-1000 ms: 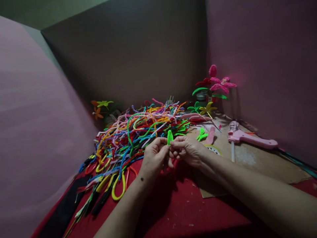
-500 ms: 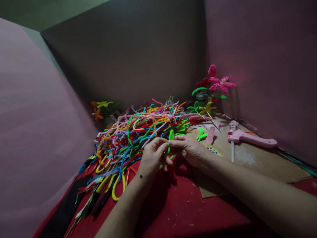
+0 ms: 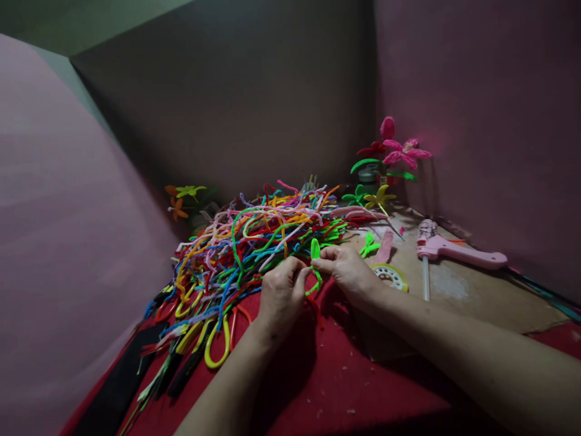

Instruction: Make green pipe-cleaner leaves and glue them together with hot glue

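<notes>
Between my fingertips is a bright green pipe cleaner point(image 3: 315, 249), with a flat leaf-like loop standing up and a curved tail hanging below. My left hand point(image 3: 284, 293) pinches it from the left, fingers curled. From the right, my right hand point(image 3: 349, 272) pinches it near the base of the loop. Just beyond my hands lies a large heap of multicoloured pipe cleaners point(image 3: 267, 230). A small green bow-like pipe-cleaner piece point(image 3: 369, 244) rests on the cardboard past my right hand, near a roll of tape point(image 3: 394, 277).
A pink glue gun point(image 3: 463, 251) lies on the cardboard point(image 3: 490, 303) at right. Yellow-handled scissors point(image 3: 218, 345) sit at the left on the red cloth point(image 3: 349, 387). Pipe-cleaner flowers point(image 3: 403, 154) stand at the back right, with orange and yellow ones point(image 3: 179, 206) at back left.
My left hand has turned, its fingers now more curled in, and the green pipe cleaner's lower tail shows more. The right hand has shifted only slightly.
</notes>
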`<state>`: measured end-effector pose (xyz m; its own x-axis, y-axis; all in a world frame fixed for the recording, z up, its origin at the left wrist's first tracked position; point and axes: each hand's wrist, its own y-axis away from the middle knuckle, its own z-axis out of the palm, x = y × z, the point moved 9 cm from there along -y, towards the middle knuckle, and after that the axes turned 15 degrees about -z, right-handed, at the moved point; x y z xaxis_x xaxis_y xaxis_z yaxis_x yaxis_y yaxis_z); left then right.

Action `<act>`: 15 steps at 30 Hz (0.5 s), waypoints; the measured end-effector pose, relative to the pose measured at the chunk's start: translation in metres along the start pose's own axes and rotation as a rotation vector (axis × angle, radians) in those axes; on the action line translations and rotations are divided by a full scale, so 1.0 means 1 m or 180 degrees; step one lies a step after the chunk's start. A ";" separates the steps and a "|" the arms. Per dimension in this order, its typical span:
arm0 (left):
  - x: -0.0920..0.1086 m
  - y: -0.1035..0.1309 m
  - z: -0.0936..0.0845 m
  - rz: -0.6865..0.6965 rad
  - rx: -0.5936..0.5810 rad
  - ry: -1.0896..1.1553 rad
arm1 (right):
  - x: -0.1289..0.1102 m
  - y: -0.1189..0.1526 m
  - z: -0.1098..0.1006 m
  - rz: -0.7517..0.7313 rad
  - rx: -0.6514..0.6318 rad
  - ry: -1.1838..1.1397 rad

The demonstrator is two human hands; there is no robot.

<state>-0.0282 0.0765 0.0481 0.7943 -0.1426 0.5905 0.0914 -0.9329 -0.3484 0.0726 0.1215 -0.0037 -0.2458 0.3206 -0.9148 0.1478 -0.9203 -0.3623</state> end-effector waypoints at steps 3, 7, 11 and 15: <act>-0.003 0.000 -0.002 -0.0100 0.0041 0.0155 | 0.000 -0.001 -0.001 -0.0030 0.0044 -0.0100; -0.001 0.003 -0.004 -0.0015 0.0149 0.0234 | 0.002 0.000 -0.001 0.0096 0.0067 -0.0305; -0.012 -0.004 -0.003 -0.0410 -0.0059 0.0744 | -0.001 0.001 0.005 0.0193 -0.0068 -0.0410; -0.019 -0.013 0.003 -0.0767 -0.0580 0.1518 | -0.004 0.004 0.007 0.0189 -0.0145 -0.0143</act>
<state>-0.0422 0.0921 0.0392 0.4005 -0.0128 0.9162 0.0978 -0.9936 -0.0566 0.0673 0.1144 -0.0002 -0.2779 0.2543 -0.9263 0.2067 -0.9259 -0.3162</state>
